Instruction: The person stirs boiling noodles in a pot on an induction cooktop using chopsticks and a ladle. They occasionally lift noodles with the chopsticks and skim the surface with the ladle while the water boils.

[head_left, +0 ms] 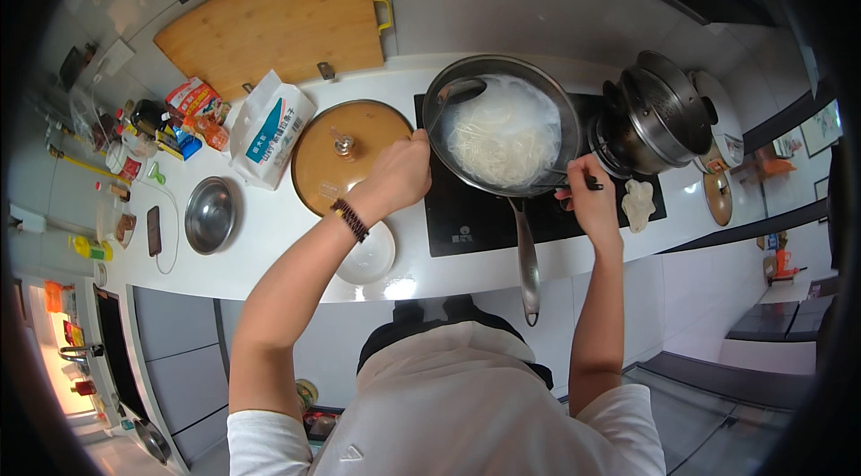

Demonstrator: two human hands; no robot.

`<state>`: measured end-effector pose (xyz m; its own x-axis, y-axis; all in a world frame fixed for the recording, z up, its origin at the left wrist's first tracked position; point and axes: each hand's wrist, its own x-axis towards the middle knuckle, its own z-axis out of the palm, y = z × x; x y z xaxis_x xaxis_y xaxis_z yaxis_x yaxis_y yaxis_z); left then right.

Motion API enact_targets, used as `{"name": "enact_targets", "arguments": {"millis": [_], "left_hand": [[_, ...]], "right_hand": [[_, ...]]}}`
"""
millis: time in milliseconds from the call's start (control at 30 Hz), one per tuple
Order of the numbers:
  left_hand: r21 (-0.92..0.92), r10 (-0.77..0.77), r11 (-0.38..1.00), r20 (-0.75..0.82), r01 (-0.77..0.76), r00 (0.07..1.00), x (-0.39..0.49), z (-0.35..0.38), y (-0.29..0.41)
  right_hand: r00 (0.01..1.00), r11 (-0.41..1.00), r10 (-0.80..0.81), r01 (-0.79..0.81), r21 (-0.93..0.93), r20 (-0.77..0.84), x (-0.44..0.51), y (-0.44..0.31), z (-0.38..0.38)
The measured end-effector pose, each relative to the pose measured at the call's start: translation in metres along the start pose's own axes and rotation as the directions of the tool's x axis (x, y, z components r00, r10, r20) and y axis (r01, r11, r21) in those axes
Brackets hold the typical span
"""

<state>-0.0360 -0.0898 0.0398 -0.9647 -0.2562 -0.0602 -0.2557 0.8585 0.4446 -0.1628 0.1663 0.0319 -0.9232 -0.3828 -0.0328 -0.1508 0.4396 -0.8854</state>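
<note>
A deep frying pan stands on the black cooktop, its metal handle pointing towards me. Pale noodles lie in cloudy, whitish liquid inside it. At the pan's left rim, my left hand is closed round what appears to be the handle of a dark ladle, whose head rests at the pan's upper left. My right hand grips dark chopsticks at the lower right rim; their far ends are hard to make out. Under my left wrist is a white bowl.
Left of the pan lies a large glass lid, with a printed white bag and a metal bowl beyond. Stacked steamer pots stand right, near a crumpled pale cloth. A wooden board leans against the wall.
</note>
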Motion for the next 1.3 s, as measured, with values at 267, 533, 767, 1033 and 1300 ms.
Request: {"name": "enact_targets", "arguments": {"millis": [267, 533, 767, 1033, 1300], "left_hand": [[-0.144, -0.086, 0.98, 0.318, 0.137, 0.944, 0.012, 0.016, 0.001], [-0.679, -0.139, 0.55, 0.499, 0.485, 0.855, -0.001, 0.026, -0.007], [-0.809, -0.137, 0.23, 0.524, 0.541, 0.841, -0.004, 0.034, -0.006], [-0.788, -0.042, -0.252, 0.589, 0.562, 0.807, 0.002, 0.04, -0.003], [-0.868, -0.117, -0.033, 0.495, 0.495, 0.861, 0.004, 0.035, 0.007]], "right_hand": [[0.996, 0.989, 0.036, -0.023, 0.144, -0.085, 0.017, 0.022, 0.049], [0.993, 0.952, 0.001, 0.035, 0.303, -0.117, 0.033, 0.019, 0.079], [0.988, 0.944, -0.082, 0.12, 0.307, -0.133, 0.032, 0.017, 0.079], [0.96, 0.931, -0.274, 0.281, 0.233, -0.063, 0.019, 0.012, 0.072], [0.992, 0.923, -0.081, 0.11, 0.369, -0.092, -0.016, 0.008, 0.028]]}}
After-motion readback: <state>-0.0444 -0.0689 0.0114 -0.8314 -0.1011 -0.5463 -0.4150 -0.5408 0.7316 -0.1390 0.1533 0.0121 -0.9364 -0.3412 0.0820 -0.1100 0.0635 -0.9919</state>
